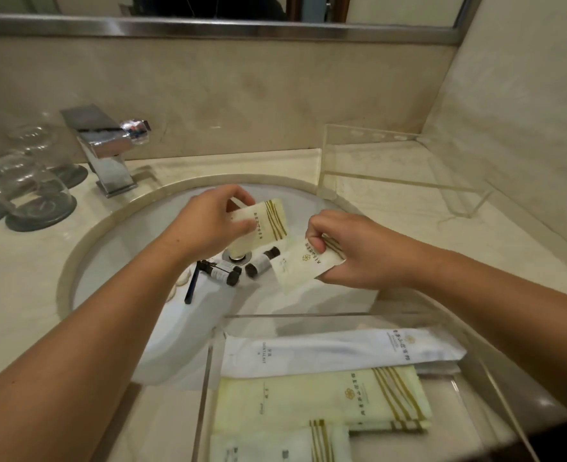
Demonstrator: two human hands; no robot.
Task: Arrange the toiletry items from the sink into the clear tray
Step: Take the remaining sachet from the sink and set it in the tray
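- Head view catches the job mid-pick: each of the hands has a small cream sachet lifted above the sink [85,261], so I'd judge this the carrying step, with the tray as the drop-off.
- On the table far left stand upturned glasses [25,181] on dark coasters, with the chrome tap [104,145] beside them.
- Left hand [209,225] is pinched shut on a striped sachet [269,218], held over the drain.
- Under it, near the drain, lie small dark-capped bottles [239,270] and a dark-handled razor [190,288], not yet collected.
- Right hand [348,251] is clamped on a second sachet [300,265], just right of the first.
- Clear tray [205,378] sits near right; it holds a white dental kit packet [335,353] along its far side, a long cream packet [318,400] nearer, and another cream one [275,445] at the near edge.
- Next, I reckon, both sachets need bringing near and laying flat in whatever bare floor remains, without crowding those packets.
- Far right, a second clear stand [408,181] looks empty.
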